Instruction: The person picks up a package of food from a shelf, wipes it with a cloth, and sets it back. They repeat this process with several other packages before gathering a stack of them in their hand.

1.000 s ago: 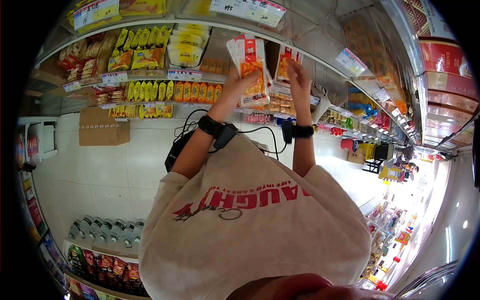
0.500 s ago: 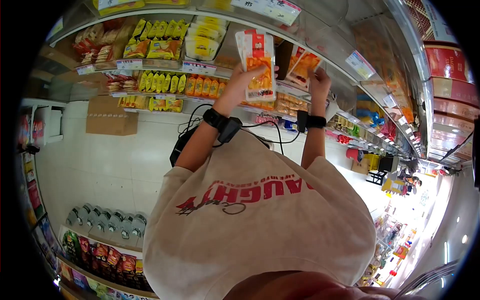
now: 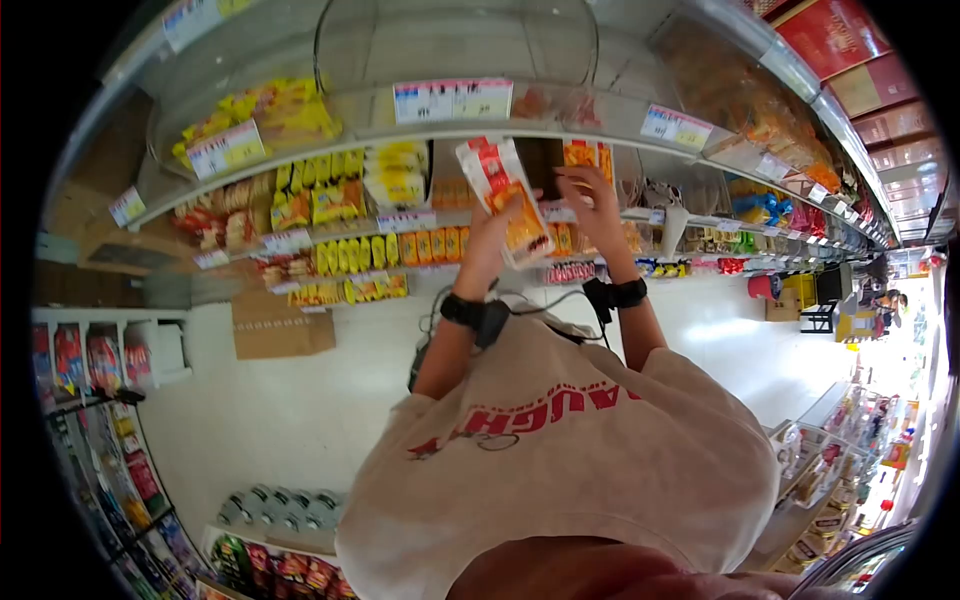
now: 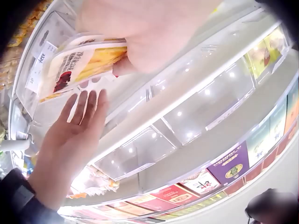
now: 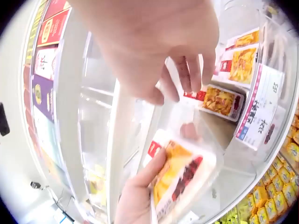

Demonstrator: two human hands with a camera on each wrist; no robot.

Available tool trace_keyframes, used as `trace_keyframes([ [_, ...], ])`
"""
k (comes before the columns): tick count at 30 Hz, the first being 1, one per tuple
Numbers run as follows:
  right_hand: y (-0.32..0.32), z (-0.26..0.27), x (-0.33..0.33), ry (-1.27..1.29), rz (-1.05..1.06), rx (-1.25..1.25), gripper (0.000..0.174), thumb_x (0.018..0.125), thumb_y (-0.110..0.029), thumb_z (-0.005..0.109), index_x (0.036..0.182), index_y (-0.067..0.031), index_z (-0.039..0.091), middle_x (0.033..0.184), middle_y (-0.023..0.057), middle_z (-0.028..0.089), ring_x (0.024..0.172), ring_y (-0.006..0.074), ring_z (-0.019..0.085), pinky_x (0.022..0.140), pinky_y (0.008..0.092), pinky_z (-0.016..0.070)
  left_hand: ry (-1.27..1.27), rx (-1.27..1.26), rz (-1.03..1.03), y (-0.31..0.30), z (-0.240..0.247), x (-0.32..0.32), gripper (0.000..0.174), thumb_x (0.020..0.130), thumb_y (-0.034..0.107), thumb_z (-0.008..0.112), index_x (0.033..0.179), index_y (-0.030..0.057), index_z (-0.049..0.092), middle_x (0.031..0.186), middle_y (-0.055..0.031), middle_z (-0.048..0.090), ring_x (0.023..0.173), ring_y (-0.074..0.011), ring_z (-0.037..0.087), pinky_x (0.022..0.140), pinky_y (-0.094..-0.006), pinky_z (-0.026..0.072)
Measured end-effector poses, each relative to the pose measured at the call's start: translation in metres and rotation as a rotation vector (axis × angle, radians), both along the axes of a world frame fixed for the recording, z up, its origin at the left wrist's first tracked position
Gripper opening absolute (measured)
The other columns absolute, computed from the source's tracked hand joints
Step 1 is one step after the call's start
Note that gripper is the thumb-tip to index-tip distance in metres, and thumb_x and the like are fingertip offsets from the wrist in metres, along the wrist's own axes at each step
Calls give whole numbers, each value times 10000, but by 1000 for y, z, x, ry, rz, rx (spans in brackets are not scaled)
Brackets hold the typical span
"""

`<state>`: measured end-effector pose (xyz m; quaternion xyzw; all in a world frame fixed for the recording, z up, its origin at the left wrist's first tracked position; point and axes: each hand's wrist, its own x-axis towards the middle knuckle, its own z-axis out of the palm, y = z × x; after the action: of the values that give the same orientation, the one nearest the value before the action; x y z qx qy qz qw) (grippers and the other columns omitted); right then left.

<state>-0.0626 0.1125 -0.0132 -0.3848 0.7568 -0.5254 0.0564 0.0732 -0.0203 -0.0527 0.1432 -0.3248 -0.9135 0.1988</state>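
Note:
My left hand (image 3: 485,245) holds white-and-red snack packets (image 3: 520,225) with orange food printed on them, the thumb across the front. More than one layer shows at their edge in the left wrist view. To the right, my right hand (image 3: 597,205) is raised with bent, spread fingers and nothing in its grasp. In the right wrist view that hand (image 5: 154,46) hangs over the shelf bin, its fingertips close to a similar packet (image 5: 222,101) lying inside. Further such packets (image 5: 243,63) stand behind the price tag (image 5: 261,105).
A clear shelf edge (image 3: 360,135) with price tags runs just above my hands. Yellow snack packs (image 3: 340,200) and orange ones (image 3: 435,247) line the shelves to the left. Below are a cardboard box (image 3: 283,325) on the floor and several big bottles (image 3: 280,508).
The head view has shifted, bringing the upper shelf lower in frame. My right hand has moved closer to the left, its fingers less curled than half a second ago. The left keeps its packets, now tilted.

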Motion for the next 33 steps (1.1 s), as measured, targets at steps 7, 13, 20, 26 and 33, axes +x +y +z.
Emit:
trace_keyframes([
  [7,13,-91,-96,438,-414,518,759,754,-320,801,1391,-77,469,1169,224,596,1038,425,592,914,511,487,-20,27,-87,1,8,1,321,959,110,608,1257,9,543,1089,-164,695,918,-252,710,763,-373,595],
  [13,14,-41,-85,140,-362,328,713,832,-186,754,1439,-39,410,1225,282,607,1098,461,593,897,471,522,-59,46,12,11,0,-10,333,959,210,642,1214,14,556,1078,-179,691,908,-281,709,751,-418,603],
  [20,46,15,-25,-582,226,-274,469,888,-115,704,1311,-4,536,1191,190,643,1078,373,629,879,404,522,-33,73,202,59,34,-31,463,972,400,639,1263,55,540,1083,-139,689,917,-255,707,768,-396,598],
  [26,81,-38,-21,70,281,-114,308,874,-103,674,1165,-7,646,1188,183,622,1168,355,568,994,438,450,-165,-48,359,110,-19,-27,360,910,101,694,1236,22,563,1101,-110,684,987,-213,688,824,-348,568],
  [33,36,-80,-99,339,-78,368,740,827,-215,728,1447,-28,369,1471,330,351,1381,525,317,1074,491,415,-322,2,491,171,0,17,372,904,78,678,1248,22,549,1122,-122,683,987,-254,699,852,-382,583],
])
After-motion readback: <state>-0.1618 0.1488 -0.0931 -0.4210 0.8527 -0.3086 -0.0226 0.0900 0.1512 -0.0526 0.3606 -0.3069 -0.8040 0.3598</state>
